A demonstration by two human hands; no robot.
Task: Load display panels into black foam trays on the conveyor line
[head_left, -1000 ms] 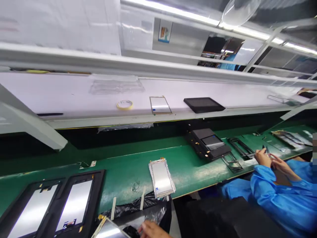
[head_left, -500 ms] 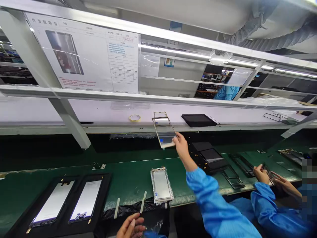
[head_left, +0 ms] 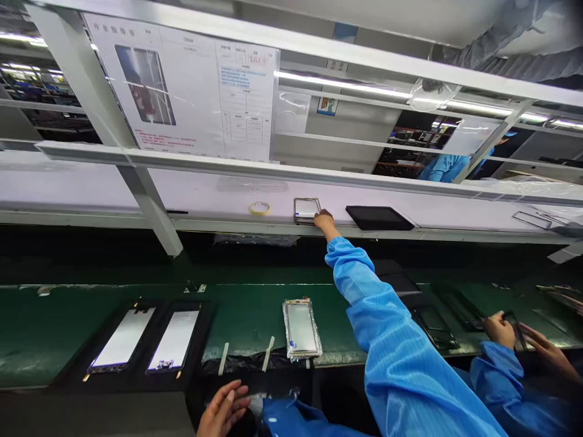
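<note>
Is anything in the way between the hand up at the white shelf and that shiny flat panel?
Nothing visible: the right hand is at the lower right corner of the panel. The yellow tape roll lies off to its left and a flat black piece to its right.

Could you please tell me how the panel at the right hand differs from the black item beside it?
The panel has a pale, shiny face; the black item is dark. The panel looks smaller than the black item. The right hand touches the panel, not the black item. Both look rectangular.
</note>
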